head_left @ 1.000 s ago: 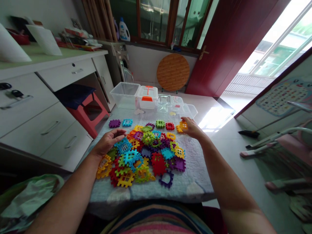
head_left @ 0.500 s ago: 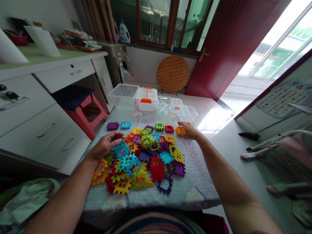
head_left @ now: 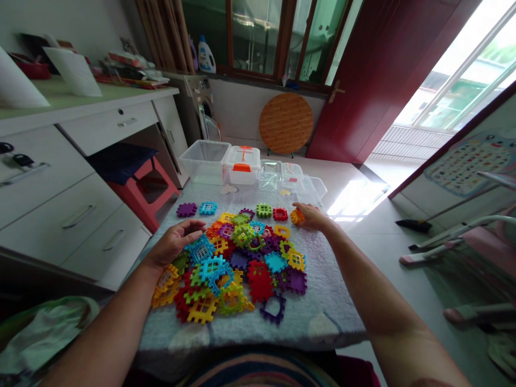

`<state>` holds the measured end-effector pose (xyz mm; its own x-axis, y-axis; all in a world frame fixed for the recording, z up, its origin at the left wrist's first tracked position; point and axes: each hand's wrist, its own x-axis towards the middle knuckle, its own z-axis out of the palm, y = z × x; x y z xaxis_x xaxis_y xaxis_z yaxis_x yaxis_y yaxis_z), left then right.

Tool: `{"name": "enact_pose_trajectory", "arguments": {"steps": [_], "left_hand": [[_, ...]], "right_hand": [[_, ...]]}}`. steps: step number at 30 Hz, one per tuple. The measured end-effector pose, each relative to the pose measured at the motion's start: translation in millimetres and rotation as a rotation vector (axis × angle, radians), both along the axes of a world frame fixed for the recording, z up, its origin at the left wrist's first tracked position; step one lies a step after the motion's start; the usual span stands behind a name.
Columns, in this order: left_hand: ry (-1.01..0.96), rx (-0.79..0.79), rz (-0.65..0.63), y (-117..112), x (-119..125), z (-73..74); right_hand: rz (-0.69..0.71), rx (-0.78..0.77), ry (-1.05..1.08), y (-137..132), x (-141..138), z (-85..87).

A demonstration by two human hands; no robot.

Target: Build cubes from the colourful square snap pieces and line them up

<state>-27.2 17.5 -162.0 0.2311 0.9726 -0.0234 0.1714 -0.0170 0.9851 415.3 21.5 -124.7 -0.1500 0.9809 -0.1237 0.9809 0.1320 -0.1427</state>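
Note:
At the far right of a spaced row, my right hand (head_left: 310, 216) has its fingers closed on an orange interlocking building block (head_left: 297, 216), partly covered by the fingers. My left hand (head_left: 179, 239) is at the left edge of the heap, thumb apart from the bent fingers, nothing visible in it. Near it lies a blue window block (head_left: 200, 249). The row also has a purple block (head_left: 187, 209), a blue window block (head_left: 208, 208), a green block (head_left: 264, 210) and a red frame block (head_left: 280, 214). Mixed blocks, including a red one (head_left: 260, 280), are piled nearer me.
Along the far table edge stand a clear open bin (head_left: 205, 165), a lidded box with orange latches (head_left: 244, 166) and smaller clear containers (head_left: 271, 174). A grey cloth (head_left: 318, 301) covers the table. A red stool (head_left: 141, 185) is at the left.
The orange block under my right hand has shifted slightly to the left and looks more tilted. My left hand has barely moved, and the heap is the same.

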Motion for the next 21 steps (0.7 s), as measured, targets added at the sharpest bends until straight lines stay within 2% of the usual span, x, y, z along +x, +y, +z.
{"name": "enact_pose_trajectory", "arguments": {"steps": [3, 6, 12, 16, 21], "left_hand": [[-0.001, 0.002, -0.005, 0, -1, -1.7], [0.028, 0.011, -0.014, -1, 1, 1.7], [0.282, 0.114, -0.123, -5, 11, 24.8], [0.435, 0.201, -0.184, -5, 17, 39.0], [0.58, 0.365, -0.199, 1, 31, 56.1]], "right_hand": [[-0.006, 0.009, -0.015, -1, -2, 1.8], [-0.016, 0.084, 0.023, -8, -4, 7.1], [0.031, 0.38, 0.329, -53, -25, 14.7], [0.046, 0.377, 0.538, -83, -47, 5.6], [-0.062, 0.486, 0.559, -91, -58, -15.4]]}}
